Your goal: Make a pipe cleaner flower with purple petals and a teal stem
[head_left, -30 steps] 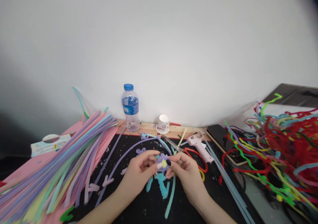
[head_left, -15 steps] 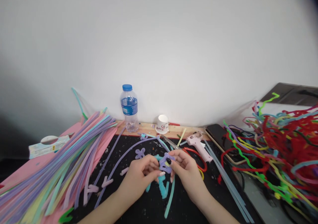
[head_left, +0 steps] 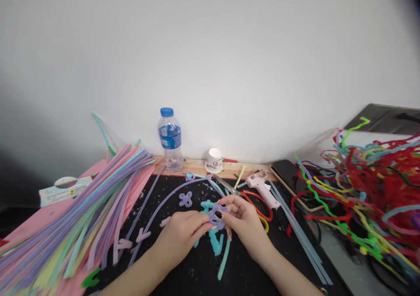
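A purple pipe-cleaner flower point(head_left: 216, 217) is held between my two hands over the black mat. My right hand point(head_left: 243, 219) pinches its right side, with the thumb across the front. The closed fingers of my left hand point(head_left: 187, 232) press on its left edge. Turquoise bent pipe cleaners point(head_left: 215, 244) show just behind and below the flower; whether they are joined to it I cannot tell. A mint strip point(head_left: 224, 259) lies below my right fingers. Another purple pipe-cleaner flower point(head_left: 185, 199) lies flat on the mat beyond my left hand.
Straight pastel pipe cleaners point(head_left: 82, 208) are heaped at left, a tangled colourful pile point(head_left: 377, 191) at right. Along the back stand a water bottle point(head_left: 171, 140) and a paper cup point(head_left: 214, 160). Red-handled scissors point(head_left: 259, 204), a pink glue gun point(head_left: 265, 188) and a phone point(head_left: 288, 177) lie right of centre.
My left fingers have closed in on the flower's left edge, and the thumb has straightened. My right hand keeps its pinch. The view has shifted slightly.
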`<state>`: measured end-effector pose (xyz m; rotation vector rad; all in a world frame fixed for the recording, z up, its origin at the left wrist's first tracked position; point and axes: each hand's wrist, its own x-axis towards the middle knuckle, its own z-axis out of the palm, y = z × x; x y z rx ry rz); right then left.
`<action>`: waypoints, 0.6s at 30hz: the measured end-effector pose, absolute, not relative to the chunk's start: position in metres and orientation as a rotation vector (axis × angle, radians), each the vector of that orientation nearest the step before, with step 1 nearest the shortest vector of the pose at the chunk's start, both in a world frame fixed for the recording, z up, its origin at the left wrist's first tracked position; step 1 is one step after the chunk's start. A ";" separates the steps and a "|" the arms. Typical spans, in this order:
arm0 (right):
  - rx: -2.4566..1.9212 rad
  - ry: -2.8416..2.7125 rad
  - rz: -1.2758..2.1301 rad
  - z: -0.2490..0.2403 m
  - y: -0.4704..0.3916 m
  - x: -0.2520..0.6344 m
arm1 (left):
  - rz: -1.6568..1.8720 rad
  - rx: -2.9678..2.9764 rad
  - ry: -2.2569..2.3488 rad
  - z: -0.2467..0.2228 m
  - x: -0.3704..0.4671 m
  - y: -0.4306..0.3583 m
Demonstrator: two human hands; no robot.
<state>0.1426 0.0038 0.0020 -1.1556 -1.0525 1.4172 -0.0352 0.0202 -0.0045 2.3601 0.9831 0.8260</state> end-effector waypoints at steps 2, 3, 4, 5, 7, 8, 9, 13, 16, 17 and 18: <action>-1.153 -1.063 1.431 0.002 0.004 0.143 | 0.852 2.379 0.977 -0.005 -0.036 0.020; -1.153 -1.071 1.437 0.002 0.004 0.143 | 0.857 2.385 0.977 -0.005 -0.036 0.020; -1.154 -1.078 1.441 0.002 0.004 0.144 | 0.856 2.388 0.977 -0.005 -0.036 0.020; -1.153 -1.085 1.446 0.002 0.004 0.144 | 0.851 2.383 0.977 -0.005 -0.035 0.020; -1.144 -1.095 1.457 0.001 0.005 0.144 | 0.835 2.354 0.970 -0.004 -0.035 0.020; -1.136 -1.097 1.461 0.001 0.005 0.144 | 0.825 2.331 0.965 -0.004 -0.034 0.020; -1.125 -1.098 1.463 0.000 0.005 0.144 | 0.817 2.305 0.963 -0.003 -0.034 0.020; -1.092 -1.079 1.475 0.000 0.004 0.144 | 0.822 2.212 0.983 -0.002 -0.032 0.020; -1.120 -1.075 1.516 0.000 0.004 0.143 | 0.843 2.173 0.995 -0.003 -0.031 0.020; -1.138 -1.079 1.541 0.000 0.003 0.143 | 0.847 2.164 0.996 -0.003 -0.031 0.019; -1.159 -1.084 1.571 -0.001 0.003 0.143 | 0.850 2.158 0.995 -0.003 -0.031 0.019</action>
